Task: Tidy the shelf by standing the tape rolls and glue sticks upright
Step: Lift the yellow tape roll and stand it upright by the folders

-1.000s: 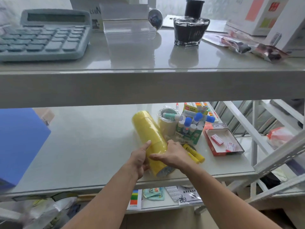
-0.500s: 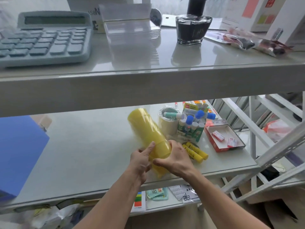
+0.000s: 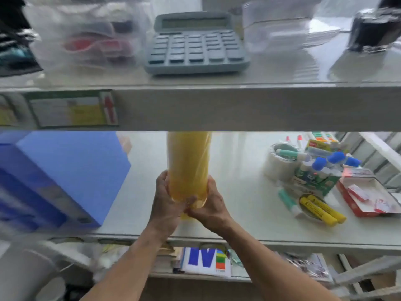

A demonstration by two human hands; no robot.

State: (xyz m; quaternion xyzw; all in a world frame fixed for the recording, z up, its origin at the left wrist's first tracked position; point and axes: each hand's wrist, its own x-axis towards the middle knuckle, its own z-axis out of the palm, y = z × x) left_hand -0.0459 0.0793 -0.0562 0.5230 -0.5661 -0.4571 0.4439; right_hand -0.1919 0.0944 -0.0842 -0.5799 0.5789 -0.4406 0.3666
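tape stack (image 3: 188,166): centre frame, upright, judged stiff, slick-wrapped, top-heavy.
hold: best gripped low.
left hand (image 3: 166,198), right hand (image 3: 211,204): clasped around its base.

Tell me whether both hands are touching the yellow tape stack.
Touching. The head view shows the left hand and right hand wrapped around the yellow tape stack's lower end.

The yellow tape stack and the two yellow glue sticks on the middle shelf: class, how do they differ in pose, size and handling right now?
Pose: the yellow tape stack stands about upright; the two yellow glue sticks lie flat.
Size: the stack is much thicker and longer, its top hidden behind the upper shelf edge; the sticks are slim and fully visible.
Handling: the left hand and right hand grip the stack's base; nothing touches the sticks.
Both are yellow and cylindrical.
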